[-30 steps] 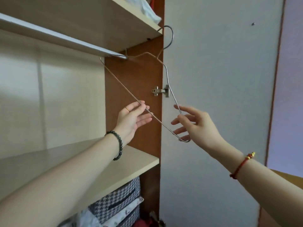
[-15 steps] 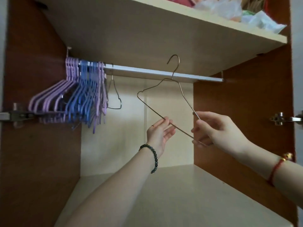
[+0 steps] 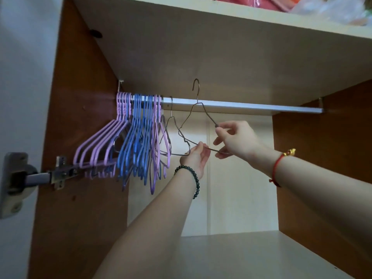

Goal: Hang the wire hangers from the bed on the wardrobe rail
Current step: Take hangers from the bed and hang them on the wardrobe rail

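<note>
Wire hanger [image 3: 198,109] carried leftward along rail [image 3: 241,107], both hands' grips clamped on it

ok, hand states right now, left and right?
Left hand: closed on the wire hanger, pinching its bottom bar.
Right hand: closed on the same hanger, at its right shoulder.

Two wire hangers [image 3: 198,125], two hands [image 3: 237,138]

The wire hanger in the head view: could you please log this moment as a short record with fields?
held item: wire hanger, hook above the rail, not yet hooked on
left hand: pinches the bottom wire
right hand: pinches the right shoulder
rail: bare to the right
already hung: purple and blue hangers, one wire hanger at left
</note>
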{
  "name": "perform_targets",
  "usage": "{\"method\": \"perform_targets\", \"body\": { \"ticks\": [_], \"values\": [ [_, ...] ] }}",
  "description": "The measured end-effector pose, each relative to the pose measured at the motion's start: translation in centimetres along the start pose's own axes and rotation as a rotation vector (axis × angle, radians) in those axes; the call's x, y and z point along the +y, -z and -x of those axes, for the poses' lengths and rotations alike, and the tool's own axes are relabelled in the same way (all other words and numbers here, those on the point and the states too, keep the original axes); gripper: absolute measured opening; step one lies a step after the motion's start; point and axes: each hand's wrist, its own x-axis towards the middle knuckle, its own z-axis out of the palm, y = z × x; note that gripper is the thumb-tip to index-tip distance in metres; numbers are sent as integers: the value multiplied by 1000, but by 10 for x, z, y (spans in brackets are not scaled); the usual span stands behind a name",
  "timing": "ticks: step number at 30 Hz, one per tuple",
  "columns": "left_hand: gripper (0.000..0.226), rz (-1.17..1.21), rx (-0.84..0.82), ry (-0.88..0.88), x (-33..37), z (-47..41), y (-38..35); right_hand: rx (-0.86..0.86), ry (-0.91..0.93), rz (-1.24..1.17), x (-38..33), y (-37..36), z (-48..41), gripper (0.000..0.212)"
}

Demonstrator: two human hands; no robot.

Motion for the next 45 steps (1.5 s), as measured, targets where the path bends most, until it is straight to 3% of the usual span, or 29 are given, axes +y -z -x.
{"method": "perform_targets", "body": {
  "ticks": [5, 13, 16, 22, 27, 34, 45],
  "values": [
    [18, 48, 53, 12, 10, -17, 10, -79, -33, 17, -9, -23, -24, 34],
    [23, 11, 107, 35, -2, -18, 40, -192, -116, -72, 7, -47, -16, 25],
    [14, -26, 96, 36, -6, -15, 45, -203, -138, -136, 13, -42, -11, 19],
    [20, -158, 53, 66, -28, 5, 30, -173, -142, -18, 28, -5, 7, 32],
    [18, -288, -101, 132, -60, 30, -11, -74, -204, 99, 41, 59, 36, 34],
    [18, -407, -443, 206, -130, 92, -97, 149, -300, 398, 49, 185, 116, 34],
    [15, -466, -1056, 325, -240, 269, -232, 572, -498, 494, 10, 369, 302, 26]
  ]
}}
